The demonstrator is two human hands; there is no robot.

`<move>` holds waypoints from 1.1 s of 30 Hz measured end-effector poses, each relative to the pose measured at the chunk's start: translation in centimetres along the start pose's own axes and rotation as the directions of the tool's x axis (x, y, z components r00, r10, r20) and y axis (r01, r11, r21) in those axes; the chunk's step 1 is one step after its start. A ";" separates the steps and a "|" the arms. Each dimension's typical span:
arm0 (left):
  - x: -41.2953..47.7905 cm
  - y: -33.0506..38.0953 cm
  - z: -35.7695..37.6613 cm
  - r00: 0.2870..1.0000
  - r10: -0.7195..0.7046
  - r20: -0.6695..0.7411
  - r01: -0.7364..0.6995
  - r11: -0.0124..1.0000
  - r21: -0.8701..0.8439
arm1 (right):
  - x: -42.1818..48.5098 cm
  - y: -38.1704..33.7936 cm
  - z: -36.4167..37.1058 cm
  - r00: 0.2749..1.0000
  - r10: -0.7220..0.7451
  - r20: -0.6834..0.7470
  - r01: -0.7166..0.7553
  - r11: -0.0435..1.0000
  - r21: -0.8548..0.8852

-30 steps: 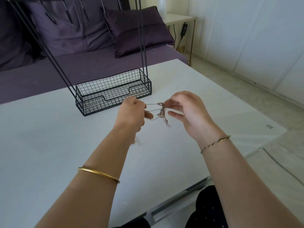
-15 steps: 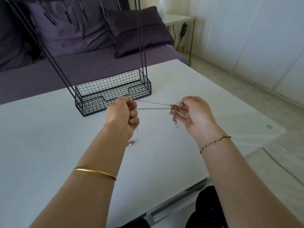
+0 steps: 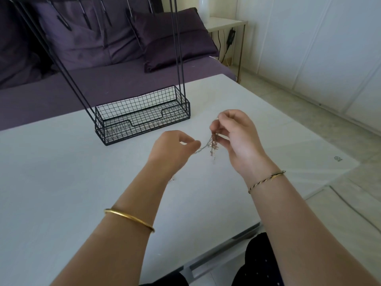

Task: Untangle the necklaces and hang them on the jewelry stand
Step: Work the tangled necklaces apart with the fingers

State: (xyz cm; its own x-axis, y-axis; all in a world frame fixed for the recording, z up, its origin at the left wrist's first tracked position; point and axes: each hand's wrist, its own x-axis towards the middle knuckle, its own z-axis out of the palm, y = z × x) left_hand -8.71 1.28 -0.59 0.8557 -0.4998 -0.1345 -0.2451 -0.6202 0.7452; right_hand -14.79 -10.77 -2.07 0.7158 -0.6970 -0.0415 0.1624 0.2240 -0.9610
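Note:
A knot of thin tangled necklaces [image 3: 212, 142] hangs in the air between my hands, above the white table [image 3: 61, 182]. My right hand [image 3: 237, 139] pinches the tangle from above with thumb and fingers. My left hand [image 3: 173, 149] pinches a chain strand that runs to the knot; a loose end dangles below its wrist near the table. The black wire jewelry stand [image 3: 142, 118] stands behind my hands, a mesh basket base with tall thin rods rising out of frame. Nothing hangs on the part of the stand that I see.
A purple sofa [image 3: 123, 79] with cushions [image 3: 171, 36] runs behind the table. A small side table [image 3: 224, 23] stands at the back right. The table's right edge drops to a tiled floor [image 3: 309, 112]. My knees [image 3: 261, 263] show below the near edge.
My hands were spread apart with the chains pulled taut; now they have come closer together, the strands are slack, and my right hand has lifted the knot higher.

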 end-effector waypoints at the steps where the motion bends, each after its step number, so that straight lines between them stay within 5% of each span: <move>1: 0.0 0.2 0.0 1.000 -0.005 0.023 0.006 1.000 -0.029 | -0.1 -0.1 0.1 1.000 -0.011 0.011 0.011 1.000 -0.017; 16: -0.2 0.3 0.0 0.986 -0.045 0.162 0.051 0.998 -0.032 | 0.0 -0.4 0.1 1.000 -0.009 0.012 0.008 0.996 0.087; 24: 0.5 -0.3 -0.5 0.994 -0.107 0.021 0.108 0.991 -0.082 | 0.5 -0.5 -0.7 0.988 0.141 -0.058 -0.124 0.966 0.228; 29: 1.0 -0.1 -1.2 0.970 -0.226 -0.092 0.166 0.887 -0.432 | 0.5 -0.1 -0.9 0.989 0.142 -0.051 -0.148 0.978 -0.147; 33: 0.8 0.2 -1.3 0.955 -0.252 -0.156 0.167 0.892 -0.419 | 0.1 0.1 -0.8 0.998 0.058 -0.015 -0.059 0.903 -0.425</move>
State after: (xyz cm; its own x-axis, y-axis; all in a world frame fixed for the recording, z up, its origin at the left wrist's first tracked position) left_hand -7.48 1.47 0.29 0.9502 -0.2264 -0.2140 0.1151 -0.3832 0.9165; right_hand -15.26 -11.32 -2.40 0.7142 -0.6926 -0.1016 -0.1841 -0.0459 -0.9818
